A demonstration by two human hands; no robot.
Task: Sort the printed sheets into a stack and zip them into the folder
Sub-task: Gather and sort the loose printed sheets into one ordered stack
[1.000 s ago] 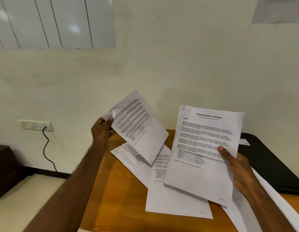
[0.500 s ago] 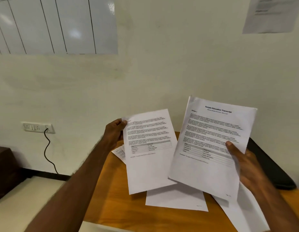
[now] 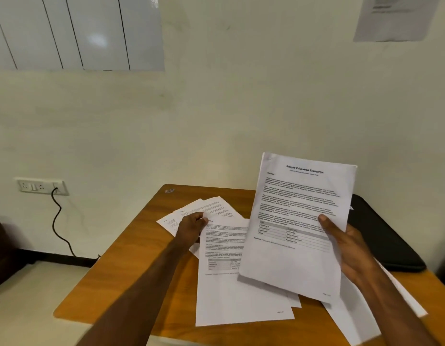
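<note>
The sheaf of sheets (image 3: 298, 221) held up in the right hand (image 3: 346, 248) carries the bold heading "Sample Education Transcript" and, at upper left, "Section 1"; below come blocks of small text too fine to read and a grey-banded table. The paper is thin, white and rectangular, its top left corner slightly creased. The right hand grips this sheaf at its right edge, thumb pressed on the printed face, fingers curled behind. The left hand (image 3: 191, 228) pinches the top left corner of a single printed sheet (image 3: 231, 278) that lies flat on the bench (image 3: 131, 265), partly under the raised sheaf; it bears the same sort of paragraphs and table. Further loose sheets (image 3: 211, 208) fan out just beyond the left hand, and more white paper (image 3: 353, 315) lies under the right forearm. The bench is smooth orange-brown wood with rounded corners. The black folder (image 3: 381, 236), matt and soft-cornered, lies at the bench's far right side, behind the right hand. On the wall hang a glossy whiteboard (image 3: 74, 31), a blurred notice (image 3: 393, 16) and a socket strip (image 3: 42, 186) with a black cable (image 3: 57, 221)
</note>
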